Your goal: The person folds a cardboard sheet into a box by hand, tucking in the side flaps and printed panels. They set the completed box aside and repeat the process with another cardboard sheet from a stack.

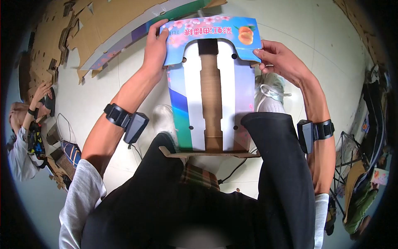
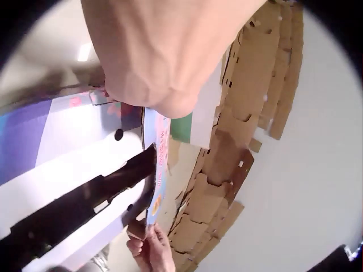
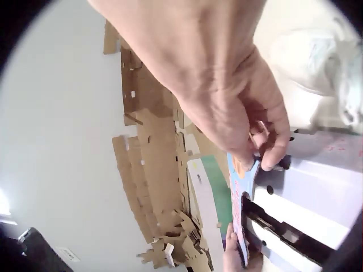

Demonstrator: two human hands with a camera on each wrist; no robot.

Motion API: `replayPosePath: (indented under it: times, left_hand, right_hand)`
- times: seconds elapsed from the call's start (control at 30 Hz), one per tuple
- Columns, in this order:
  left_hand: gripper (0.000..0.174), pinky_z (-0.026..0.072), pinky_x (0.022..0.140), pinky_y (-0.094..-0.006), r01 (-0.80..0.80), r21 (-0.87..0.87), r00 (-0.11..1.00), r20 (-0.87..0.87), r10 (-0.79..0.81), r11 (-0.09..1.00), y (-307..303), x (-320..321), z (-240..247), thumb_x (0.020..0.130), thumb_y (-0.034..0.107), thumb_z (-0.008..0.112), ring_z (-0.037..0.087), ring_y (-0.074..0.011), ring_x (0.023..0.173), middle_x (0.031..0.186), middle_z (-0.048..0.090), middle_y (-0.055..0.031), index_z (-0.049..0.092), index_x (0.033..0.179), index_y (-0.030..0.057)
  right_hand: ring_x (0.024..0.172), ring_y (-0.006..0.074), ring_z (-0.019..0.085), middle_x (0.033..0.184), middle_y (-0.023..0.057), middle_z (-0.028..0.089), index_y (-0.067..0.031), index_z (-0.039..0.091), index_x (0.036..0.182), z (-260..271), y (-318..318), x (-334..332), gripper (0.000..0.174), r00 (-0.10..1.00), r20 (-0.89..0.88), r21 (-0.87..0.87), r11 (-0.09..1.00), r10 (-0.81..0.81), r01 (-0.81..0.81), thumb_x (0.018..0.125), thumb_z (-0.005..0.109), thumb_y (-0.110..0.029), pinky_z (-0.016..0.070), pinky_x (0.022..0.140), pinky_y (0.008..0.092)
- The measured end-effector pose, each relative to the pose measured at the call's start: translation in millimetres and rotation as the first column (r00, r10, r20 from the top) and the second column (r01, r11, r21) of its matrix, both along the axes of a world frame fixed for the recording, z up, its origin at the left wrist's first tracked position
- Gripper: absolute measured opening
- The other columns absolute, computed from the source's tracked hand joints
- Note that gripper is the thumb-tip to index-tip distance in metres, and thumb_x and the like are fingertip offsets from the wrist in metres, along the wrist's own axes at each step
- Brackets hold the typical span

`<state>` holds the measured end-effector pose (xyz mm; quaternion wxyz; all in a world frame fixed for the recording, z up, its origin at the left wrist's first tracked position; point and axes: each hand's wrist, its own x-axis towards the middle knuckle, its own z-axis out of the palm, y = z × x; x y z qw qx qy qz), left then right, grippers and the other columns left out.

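Note:
A printed cardboard fruit box [image 1: 242, 97] stands between the person's legs, a long slot running down the middle of its top. Its blue end panel [image 1: 222, 27] bears pink blossoms, a peach picture and upside-down lettering. At that panel's left corner, the left hand [image 1: 155, 50] grips the edge, thumb on the near side. The right hand [image 1: 282, 62] pinches the opposite corner between thumb and fingers. In the right wrist view, the right fingertips [image 3: 272, 156] meet at the corner flap. The left hand's fingers are mostly hidden behind the wrist in the left wrist view.
Flattened cardboard sheets [image 1: 112, 25] lie beyond the box at the upper left, with stacked cardboard [image 2: 227, 158] behind. Another person [image 1: 27, 124] sits at the far left. A folding stand and bags [image 1: 360, 186] are at the right. A cable [image 1: 236, 168] runs across the tiled floor.

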<state>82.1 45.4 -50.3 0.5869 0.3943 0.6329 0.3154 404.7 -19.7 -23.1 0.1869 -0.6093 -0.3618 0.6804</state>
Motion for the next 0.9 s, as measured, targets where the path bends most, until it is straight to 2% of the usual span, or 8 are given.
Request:
replayPosePath:
  times: [0.1, 0.2, 0.3, 0.47, 0.53, 0.57, 0.67, 0.9]
  left_hand:
    - [0.038, 0.0638, 0.060, -0.0409, 0.074, -0.077, 0.997, 0.007, -0.073, 0.994, 4, -12, 2, 0.115, 0.024, 0.044, 0.072, -0.0230, 0.090, 0.130, 0.057, -0.0133, 0.045, 0.151, 0.0142]
    - [0.040, 0.0529, 0.096, -0.0329, -0.026, -0.064, 0.997, 0.066, 0.030, 0.998, -7, 3, 7, 0.115, 0.026, 0.046, 0.061, -0.0185, 0.116, 0.136, 0.057, -0.0105, 0.046, 0.153, 0.0125]
    - [0.037, 0.0620, 0.066, -0.0417, 0.017, 0.156, 0.998, -0.065, -0.007, 0.988, -11, -1, -14, 0.115, 0.023, 0.044, 0.070, -0.0233, 0.098, 0.133, 0.056, -0.0144, 0.040, 0.150, 0.0115]
    - [0.040, 0.0648, 0.072, -0.0405, 0.155, 0.395, 0.951, -0.307, -0.029, 0.905, -5, -20, -60, 0.114, 0.025, 0.044, 0.068, -0.0254, 0.103, 0.135, 0.054, -0.0169, 0.036, 0.150, 0.0085]
    - [0.041, 0.0600, 0.089, -0.0389, -0.037, 0.123, 0.999, -0.026, 0.041, 0.992, -15, 4, -8, 0.115, 0.029, 0.046, 0.063, -0.0238, 0.115, 0.139, 0.054, -0.0163, 0.039, 0.150, 0.0085]
    - [0.042, 0.0649, 0.072, -0.0438, -0.089, -0.013, 0.994, 0.059, 0.089, 0.996, -12, 4, -7, 0.114, 0.031, 0.047, 0.068, -0.0243, 0.103, 0.131, 0.058, -0.0150, 0.036, 0.148, 0.0084]
    - [0.042, 0.0646, 0.067, -0.0463, -0.133, -0.100, 0.985, 0.095, 0.142, 0.986, -11, 3, -2, 0.114, 0.034, 0.047, 0.070, -0.0246, 0.097, 0.125, 0.061, -0.0133, 0.037, 0.145, 0.0078]
    - [0.044, 0.0469, 0.106, -0.0420, -0.115, 0.043, 0.989, -0.083, 0.118, 0.992, -20, -4, -44, 0.116, 0.038, 0.040, 0.060, -0.0354, 0.123, 0.137, 0.056, -0.0219, 0.044, 0.140, 0.0020]
  right_hand:
    - [0.077, 0.0044, 0.061, 0.090, -0.0021, 0.062, -0.0007, 0.069, 0.117, -4, 3, 4, 0.031, 0.995, 0.049, 0.024, 0.996, 0.087, -0.088, 0.109, 0.066, -0.030, 0.0590, 0.074, 0.0215]
    - [0.075, 0.0055, 0.060, 0.091, -0.0015, 0.059, 0.0005, 0.061, 0.128, -3, 4, 1, 0.034, 0.994, 0.042, -0.002, 0.995, 0.096, -0.096, 0.108, 0.068, -0.026, 0.0566, 0.069, 0.0227]
    - [0.073, 0.0054, 0.061, 0.092, -0.0010, 0.060, -0.0001, 0.051, 0.139, -6, -9, -10, 0.044, 0.977, -0.058, -0.061, 0.977, -0.206, 0.202, 0.107, 0.069, -0.025, 0.0560, 0.066, 0.0209]
    - [0.071, 0.0065, 0.065, 0.093, 0.0025, 0.064, 0.0010, 0.052, 0.130, -26, -13, -4, 0.048, 0.975, -0.113, -0.161, 0.972, -0.193, 0.173, 0.103, 0.075, -0.031, 0.0585, 0.065, 0.0191]
    - [0.068, 0.0058, 0.064, 0.092, 0.0017, 0.064, 0.0007, 0.055, 0.128, -27, -11, -3, 0.046, 0.980, -0.128, -0.164, 0.978, -0.153, 0.131, 0.103, 0.076, -0.032, 0.0575, 0.063, 0.0182]
    - [0.068, 0.0050, 0.064, 0.091, 0.0008, 0.064, 0.0010, 0.056, 0.129, -24, -9, -1, 0.047, 0.986, -0.107, -0.134, 0.985, -0.125, 0.110, 0.103, 0.076, -0.032, 0.0567, 0.062, 0.0175]
    - [0.066, 0.0028, 0.063, 0.087, -0.0017, 0.064, 0.0020, 0.058, 0.133, -20, -4, 2, 0.050, 0.994, -0.079, -0.101, 0.993, -0.071, 0.063, 0.102, 0.077, -0.032, 0.0543, 0.058, 0.0153]
    - [0.065, 0.0019, 0.066, 0.082, -0.0038, 0.065, 0.0045, 0.052, 0.144, -17, -2, 3, 0.061, 0.989, -0.093, -0.200, 0.975, -0.117, 0.096, 0.101, 0.078, -0.031, 0.0502, 0.052, 0.0116]
